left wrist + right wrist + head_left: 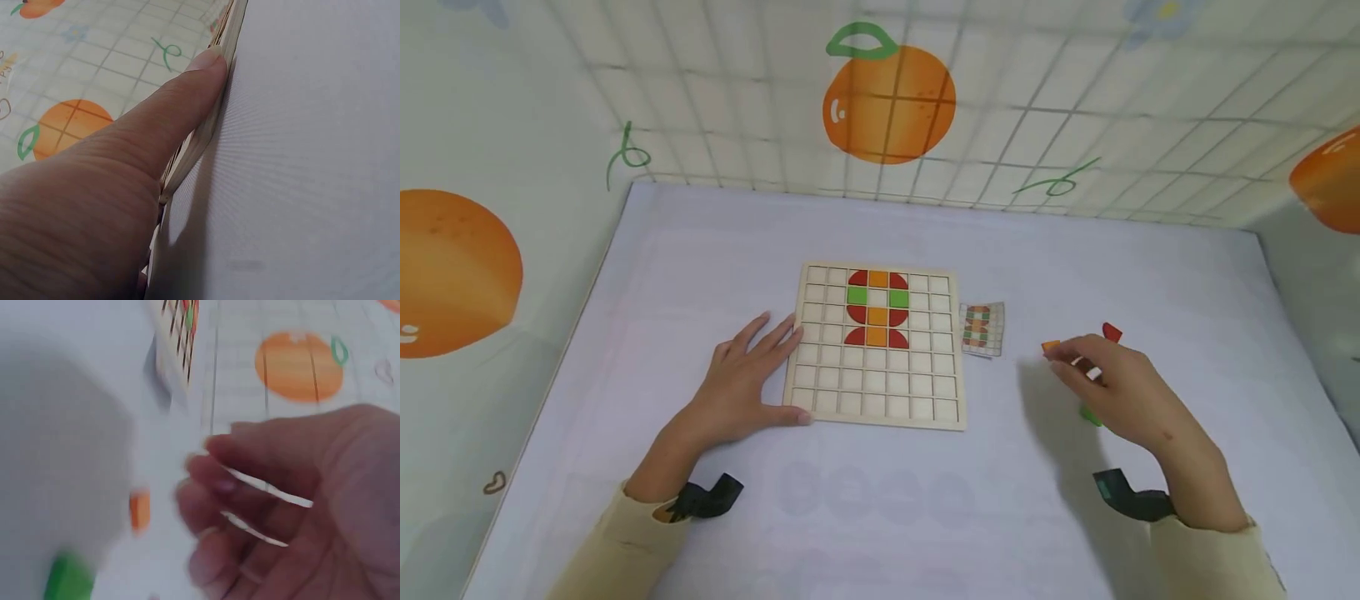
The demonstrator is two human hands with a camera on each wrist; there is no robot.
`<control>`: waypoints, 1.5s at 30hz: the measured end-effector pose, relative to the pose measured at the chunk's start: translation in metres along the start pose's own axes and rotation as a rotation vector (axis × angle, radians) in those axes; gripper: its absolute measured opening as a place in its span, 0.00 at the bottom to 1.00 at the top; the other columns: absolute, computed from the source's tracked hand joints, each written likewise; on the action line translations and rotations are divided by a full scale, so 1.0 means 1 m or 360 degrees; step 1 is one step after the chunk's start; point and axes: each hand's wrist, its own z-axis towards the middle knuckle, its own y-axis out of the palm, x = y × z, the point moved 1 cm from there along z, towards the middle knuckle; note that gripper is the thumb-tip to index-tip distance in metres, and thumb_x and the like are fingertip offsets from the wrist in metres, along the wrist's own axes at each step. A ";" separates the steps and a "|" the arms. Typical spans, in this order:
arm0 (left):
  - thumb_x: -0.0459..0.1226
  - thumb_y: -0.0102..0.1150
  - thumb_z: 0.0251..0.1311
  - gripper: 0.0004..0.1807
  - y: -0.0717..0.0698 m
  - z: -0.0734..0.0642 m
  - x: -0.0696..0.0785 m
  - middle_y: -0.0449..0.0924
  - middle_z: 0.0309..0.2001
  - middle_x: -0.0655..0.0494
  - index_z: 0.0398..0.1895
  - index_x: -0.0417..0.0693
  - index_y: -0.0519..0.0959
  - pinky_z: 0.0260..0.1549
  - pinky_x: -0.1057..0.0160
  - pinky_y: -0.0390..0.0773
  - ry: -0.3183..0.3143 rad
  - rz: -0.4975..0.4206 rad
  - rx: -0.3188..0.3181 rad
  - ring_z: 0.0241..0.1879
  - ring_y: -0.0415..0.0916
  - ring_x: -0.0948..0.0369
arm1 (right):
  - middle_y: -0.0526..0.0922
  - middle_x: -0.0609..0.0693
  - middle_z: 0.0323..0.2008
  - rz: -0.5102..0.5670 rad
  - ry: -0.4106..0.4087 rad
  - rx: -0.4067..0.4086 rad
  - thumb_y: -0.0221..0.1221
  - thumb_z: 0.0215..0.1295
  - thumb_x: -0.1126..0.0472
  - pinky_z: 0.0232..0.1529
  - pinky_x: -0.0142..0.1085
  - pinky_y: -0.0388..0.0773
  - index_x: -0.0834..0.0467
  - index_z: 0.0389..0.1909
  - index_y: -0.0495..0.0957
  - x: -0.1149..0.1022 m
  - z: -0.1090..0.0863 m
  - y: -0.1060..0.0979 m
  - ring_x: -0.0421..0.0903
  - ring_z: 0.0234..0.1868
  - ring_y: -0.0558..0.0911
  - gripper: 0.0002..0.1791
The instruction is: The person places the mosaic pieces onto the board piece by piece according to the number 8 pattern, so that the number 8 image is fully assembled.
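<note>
My left hand (741, 387) spreads along the left side of a square wooden grid board (842, 379). Its thumb (200, 69) touches the near edge, while the other fingertips reach the left edge. In the grid's upper middle sit red rounded tiles, orange squares and two green squares. My right hand (1112, 383) hovers over loose pieces, its fingers loosely curled with nothing visible between them. Just past the fingertips is an orange block (140, 509), apart from them in the right wrist view. A red piece (1112, 332) and a green block (69, 578) lie near this hand.
A small printed pattern card (983, 329) lies against the board's right side. The pale tabletop (880, 525) meets a wall sheet (1000, 125) with grid lines and printed oranges at the back. Part of the loose pieces is hidden under the right hand.
</note>
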 end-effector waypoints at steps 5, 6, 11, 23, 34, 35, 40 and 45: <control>0.62 0.80 0.47 0.65 0.001 -0.003 -0.004 0.43 0.85 0.63 0.85 0.57 0.54 0.68 0.41 0.52 -0.0006 -0.0004 0.0008 0.83 0.30 0.51 | 0.83 0.59 0.49 -0.0065 0.0329 -0.0277 0.67 0.69 0.64 0.35 0.41 0.80 0.66 0.59 0.79 0.021 -0.030 -0.004 0.57 0.45 0.82 0.20; 0.62 0.80 0.47 0.65 0.002 -0.003 -0.005 0.43 0.85 0.63 0.85 0.57 0.54 0.68 0.40 0.52 -0.0004 -0.0001 0.0009 0.83 0.30 0.51 | 0.82 0.61 0.50 -0.0071 0.0389 -0.0320 0.67 0.68 0.64 0.36 0.43 0.81 0.67 0.60 0.78 0.024 -0.034 -0.002 0.58 0.46 0.82 0.22; 0.63 0.79 0.48 0.65 0.001 -0.004 -0.008 0.42 0.85 0.64 0.85 0.57 0.53 0.68 0.40 0.52 -0.0011 0.0003 0.0016 0.83 0.30 0.51 | 0.79 0.63 0.47 -0.0075 0.0539 -0.0324 0.69 0.64 0.67 0.41 0.50 0.82 0.70 0.54 0.78 0.033 -0.044 0.007 0.59 0.45 0.80 0.20; 0.61 0.80 0.48 0.64 -0.002 -0.005 -0.004 0.43 0.85 0.63 0.85 0.56 0.54 0.69 0.40 0.51 -0.0013 -0.0015 0.0019 0.83 0.30 0.51 | 0.81 0.54 0.37 -0.0078 0.0556 -0.0224 0.68 0.68 0.61 0.37 0.44 0.76 0.70 0.53 0.74 0.045 -0.037 0.013 0.54 0.41 0.78 0.21; 0.61 0.80 0.48 0.64 -0.003 -0.004 -0.003 0.43 0.85 0.63 0.85 0.56 0.54 0.69 0.40 0.50 -0.0001 -0.0016 0.0006 0.83 0.29 0.51 | 0.81 0.55 0.37 -0.0019 0.0601 -0.0254 0.68 0.68 0.60 0.35 0.42 0.76 0.70 0.52 0.75 0.047 -0.036 0.012 0.54 0.40 0.77 0.21; 0.61 0.80 0.48 0.64 -0.002 -0.004 -0.003 0.43 0.85 0.63 0.85 0.56 0.54 0.69 0.40 0.50 0.0001 -0.0017 0.0006 0.83 0.29 0.51 | 0.81 0.55 0.38 -0.0015 0.0602 -0.0251 0.68 0.68 0.60 0.35 0.42 0.75 0.70 0.52 0.75 0.047 -0.036 0.012 0.54 0.40 0.78 0.21; 0.61 0.80 0.48 0.64 -0.001 -0.002 -0.002 0.43 0.85 0.63 0.85 0.56 0.55 0.69 0.39 0.50 0.0009 -0.0018 0.0007 0.83 0.29 0.51 | 0.82 0.51 0.37 -0.0004 0.0572 -0.0222 0.69 0.67 0.56 0.36 0.41 0.75 0.65 0.52 0.76 0.046 -0.039 0.013 0.51 0.41 0.78 0.21; 0.60 0.80 0.48 0.63 -0.002 -0.001 0.001 0.44 0.85 0.62 0.85 0.55 0.55 0.69 0.40 0.50 0.0007 -0.0027 -0.0005 0.83 0.30 0.51 | 0.82 0.47 0.34 -0.0041 0.0444 -0.0165 0.69 0.67 0.60 0.37 0.41 0.75 0.58 0.43 0.80 0.027 -0.027 0.017 0.49 0.38 0.78 0.10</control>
